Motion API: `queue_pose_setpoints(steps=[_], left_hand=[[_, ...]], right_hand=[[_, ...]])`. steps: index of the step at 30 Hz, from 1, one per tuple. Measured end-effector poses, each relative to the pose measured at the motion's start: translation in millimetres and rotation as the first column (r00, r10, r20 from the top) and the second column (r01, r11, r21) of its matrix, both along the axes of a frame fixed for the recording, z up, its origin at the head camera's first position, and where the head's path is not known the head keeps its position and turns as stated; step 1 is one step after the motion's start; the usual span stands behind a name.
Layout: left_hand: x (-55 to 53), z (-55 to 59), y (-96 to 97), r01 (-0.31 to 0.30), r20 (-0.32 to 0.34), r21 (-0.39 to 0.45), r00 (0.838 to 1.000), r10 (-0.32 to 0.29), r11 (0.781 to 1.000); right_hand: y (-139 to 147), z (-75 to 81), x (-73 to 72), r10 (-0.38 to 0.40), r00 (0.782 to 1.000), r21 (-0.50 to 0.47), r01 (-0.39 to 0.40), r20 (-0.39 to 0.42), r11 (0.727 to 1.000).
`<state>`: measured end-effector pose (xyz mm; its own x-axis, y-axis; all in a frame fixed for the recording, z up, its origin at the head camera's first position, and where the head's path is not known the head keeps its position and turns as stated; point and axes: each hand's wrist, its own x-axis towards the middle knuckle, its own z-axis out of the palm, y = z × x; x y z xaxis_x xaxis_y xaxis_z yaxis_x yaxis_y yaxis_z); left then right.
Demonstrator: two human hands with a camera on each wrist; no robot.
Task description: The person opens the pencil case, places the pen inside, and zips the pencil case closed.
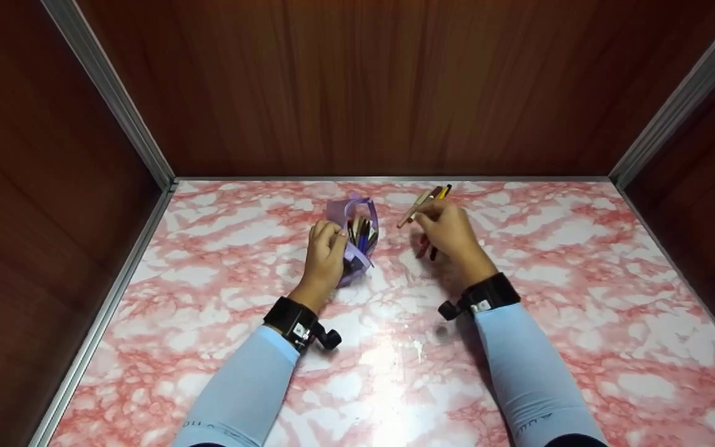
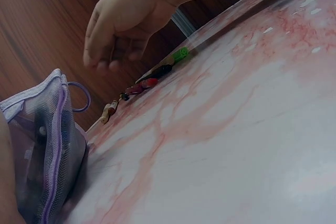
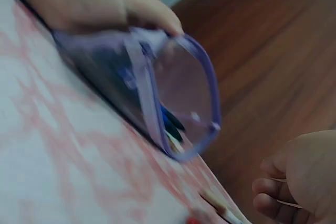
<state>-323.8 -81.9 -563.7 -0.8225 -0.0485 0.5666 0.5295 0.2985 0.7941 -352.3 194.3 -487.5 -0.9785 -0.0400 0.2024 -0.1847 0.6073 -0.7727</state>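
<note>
Red-and-white marbled bench (image 1: 388,372) fills the lower view, two pale-blue sleeves (image 1: 239,385) reaching in from seven and between four and five o'clock. Near the middle, the left hand (image 1: 324,248) grips the edge of an open purple mesh pouch (image 2: 55,150) from its nine o'clock side; pens (image 1: 362,234) fill it. At the pouch's three o'clock, the right hand (image 1: 452,231) hovers, fingers loosely bent with nothing visibly held, over loose pens (image 1: 416,207). Beyond stands a wood-grain wall (image 1: 357,87).

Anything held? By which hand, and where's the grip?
Left hand holds the purple mesh pouch, grip on its side by the open mouth. Right hand hovers near loose pens; nothing visible in it.
</note>
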Motion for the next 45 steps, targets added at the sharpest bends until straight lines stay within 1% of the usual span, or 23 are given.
queue_pose_setpoints(steps=[2, 3, 5, 8, 10, 14, 17, 20, 23, 28, 31, 33, 37, 42, 45], left_hand=[[0.4, 0.2, 0.1, -0.008, 0.002, -0.006, 1.000, 0.008, 1.000], [2.1, 2.4, 0.5, -0.007, -0.002, -0.010, 1.000, 0.007, 1.000], [3.5, 5.1, 0.6, -0.007, 0.017, -0.019, 1.000, 0.008, 1.000], [7.9, 11.7, 0.7, 0.001, 0.037, -0.032, 0.999, 0.000, 1.000], [9.3, 13.5, 0.4, -0.001, 0.052, -0.034, 0.999, 0.003, 0.999], [9.9, 11.9, 0.2, -0.017, 0.042, -0.029, 0.999, 0.018, 0.999], [9.4, 11.5, 0.8, -0.018, 0.036, -0.025, 0.999, 0.019, 1.000], [10.4, 13.8, 1.2, -0.010, 0.045, -0.029, 0.999, 0.011, 1.000], [11.8, 15.3, 1.2, -0.009, 0.061, -0.037, 0.998, 0.012, 0.999], [10.9, 14.7, 1.2, -0.012, 0.073, -0.046, 0.997, 0.015, 0.999], [10.9, 15.2, 1.4, -0.005, 0.079, -0.039, 0.997, 0.009, 0.999], [11.2, 15.6, 1.4, -0.003, 0.083, -0.036, 0.997, 0.006, 0.999], [11.7, 16.9, 1.2, -0.001, 0.089, -0.038, 0.996, 0.005, 0.999], [10.4, 16.9, 1.2, 0.003, 0.082, -0.053, 0.997, 0.001, 0.999], [9.7, 16.5, 1.3, 0.000, 0.068, -0.057, 0.998, 0.004, 0.998]], right_hand=[[11.2, -0.2, -2.2, -0.030, 1.000, 0.026, 0.030, -0.006, 0.999], [17.0, -0.3, -3.3, -0.047, 0.999, 0.046, 0.047, -0.012, 0.998], [27.9, -0.8, -5.2, -0.077, 0.997, 0.080, 0.078, -0.015, 0.994], [42.0, -1.8, -7.3, -0.097, 0.995, 0.126, 0.096, 0.002, 0.987], [49.2, -2.7, -7.8, -0.096, 0.995, 0.159, 0.091, 0.025, 0.983], [59.2, -4.8, -7.5, -0.084, 0.994, 0.219, 0.067, 0.067, 0.973], [63.6, -6.5, -6.6, -0.080, 0.991, 0.240, 0.053, 0.107, 0.969], [66.1, -8.4, -6.2, -0.073, 0.986, 0.242, 0.034, 0.152, 0.970], [67.5, -10.3, -6.5, -0.063, 0.981, 0.224, 0.021, 0.182, 0.974], [68.6, -11.2, -7.3, -0.045, 0.982, 0.220, 0.003, 0.184, 0.976], [68.8, -10.9, -5.8, -0.037, 0.979, 0.198, -0.003, 0.199, 0.980], [69.3, -10.8, -4.0, -0.027, 0.976, 0.163, -0.008, 0.215, 0.987], [70.9, -12.1, -2.6, -0.015, 0.980, 0.136, -0.013, 0.199, 0.991], [72.3, -13.0, -4.2, -0.032, 0.988, 0.198, 0.001, 0.153, 0.980], [72.5, -12.6, -5.3, -0.044, 0.988, 0.234, 0.008, 0.151, 0.972]])
